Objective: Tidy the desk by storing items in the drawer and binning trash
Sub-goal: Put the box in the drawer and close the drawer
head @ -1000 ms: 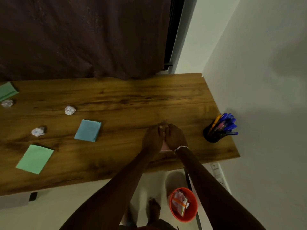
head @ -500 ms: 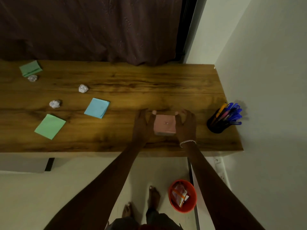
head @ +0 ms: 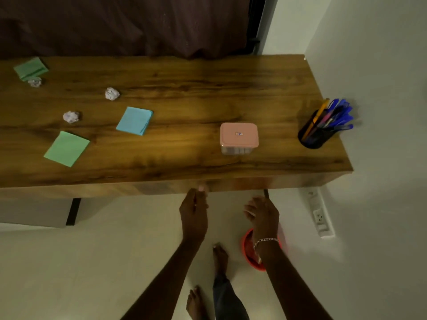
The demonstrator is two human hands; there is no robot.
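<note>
A small box with a pink lid [head: 239, 137] stands alone on the wooden desk [head: 184, 88], right of centre. My left hand [head: 194, 209] and my right hand [head: 262, 212] hang below the desk's front edge, both empty with relaxed fingers; the left fingertips reach up near the edge. On the left half of the desk lie a blue note pad [head: 135, 120], two green pads [head: 67, 148] [head: 30, 68] and three crumpled paper balls [head: 112, 93] [head: 71, 116] [head: 35, 82]. A red bin [head: 248, 250] sits on the floor, partly hidden by my right forearm.
A black cup of pens [head: 320, 128] stands at the desk's right end by the white wall. A power strip [head: 317, 212] is mounted low on that wall. A dark curtain hangs behind the desk. My bare feet [head: 219, 257] stand on the pale floor.
Both hands let go of the pink-lidded box and drew back below the desk's front edge. The view pulled back and now shows more of the desk and floor.
</note>
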